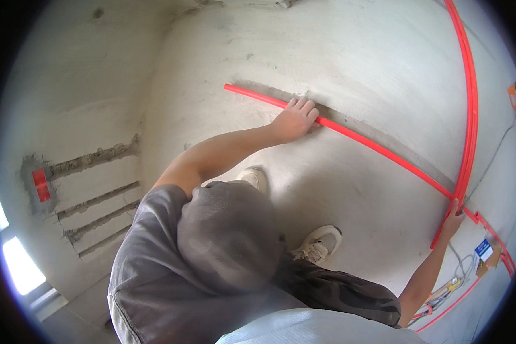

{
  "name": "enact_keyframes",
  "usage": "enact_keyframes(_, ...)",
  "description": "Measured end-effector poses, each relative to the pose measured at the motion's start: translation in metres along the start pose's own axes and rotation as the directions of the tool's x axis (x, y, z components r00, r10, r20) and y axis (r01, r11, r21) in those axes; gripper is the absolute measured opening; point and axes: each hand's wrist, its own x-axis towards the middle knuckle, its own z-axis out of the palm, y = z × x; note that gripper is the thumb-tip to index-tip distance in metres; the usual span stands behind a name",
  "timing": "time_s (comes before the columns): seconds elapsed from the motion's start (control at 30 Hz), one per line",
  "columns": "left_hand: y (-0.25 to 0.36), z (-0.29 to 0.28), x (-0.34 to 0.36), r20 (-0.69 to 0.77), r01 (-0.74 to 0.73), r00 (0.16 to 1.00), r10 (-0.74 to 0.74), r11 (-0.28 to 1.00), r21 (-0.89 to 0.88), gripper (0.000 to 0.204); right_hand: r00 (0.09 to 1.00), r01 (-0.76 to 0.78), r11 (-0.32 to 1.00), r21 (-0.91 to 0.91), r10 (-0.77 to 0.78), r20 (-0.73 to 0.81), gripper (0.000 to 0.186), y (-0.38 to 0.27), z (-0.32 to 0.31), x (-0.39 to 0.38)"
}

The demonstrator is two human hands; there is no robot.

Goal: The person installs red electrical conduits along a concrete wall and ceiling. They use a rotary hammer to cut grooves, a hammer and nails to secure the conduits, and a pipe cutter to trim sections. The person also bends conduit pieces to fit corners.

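Left hand (pixel 295 120) grips red pipe (pixel 378 152) — right hand (pixel 455 220) clamps crossing bundle (pixel 472 114) — blue package (pixel 484 250) nearby.

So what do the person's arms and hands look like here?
The left hand and right hand are bare, without gloves. Both forearms are uncovered, with no watch showing. The left sleeve is short and grey; the right sleeve looks darker.

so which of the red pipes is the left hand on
The straight red pipe along the grey strip: the left hand is on it; the curved red pipes lie farther right.
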Motion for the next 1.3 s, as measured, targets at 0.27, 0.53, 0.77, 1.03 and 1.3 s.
enact_keyframes(0.27, -0.04, -0.086, -0.068, 0.177, 0.064, 0.982, -0.066, 0.998, 0.019, 0.02, 0.953, 0.255, 0.912, -0.321, -0.294, -0.076, 0.077, 0.015, 0.006, -0.019)
enact_keyframes(0.53, -0.167, -0.304, -0.463, -0.224, 0.692, 0.658, -0.719, 0.46, 0.557, 0.026, 0.989, 0.143, 0.986, -0.09, -0.139, 0.045, 0.064, 0.018, -0.012, -0.015)
enact_keyframes(0.77, -0.113, -0.258, -0.471, -0.506, 0.917, 0.375, -0.777, 0.393, 0.076, 0.028, 0.969, 0.191, 0.938, -0.289, -0.227, -0.099, 0.082, 0.02, 0.024, -0.086)
enact_keyframes(1.03, -0.06, -0.269, -0.133, -0.448, -0.014, 0.671, -0.59, 0.595, -0.804, 0.032, 0.968, 0.198, 0.979, -0.049, -0.187, 0.17, 0.068, -0.014, -0.024, -0.302)
enact_keyframes(1.3, -0.032, -0.261, 0.027, -0.279, -0.233, 0.876, -0.392, 0.162, -0.959, 0.044, 0.891, -0.445, 0.895, -0.033, 0.446, 0.089, 0.064, 0.092, -0.074, -0.489)
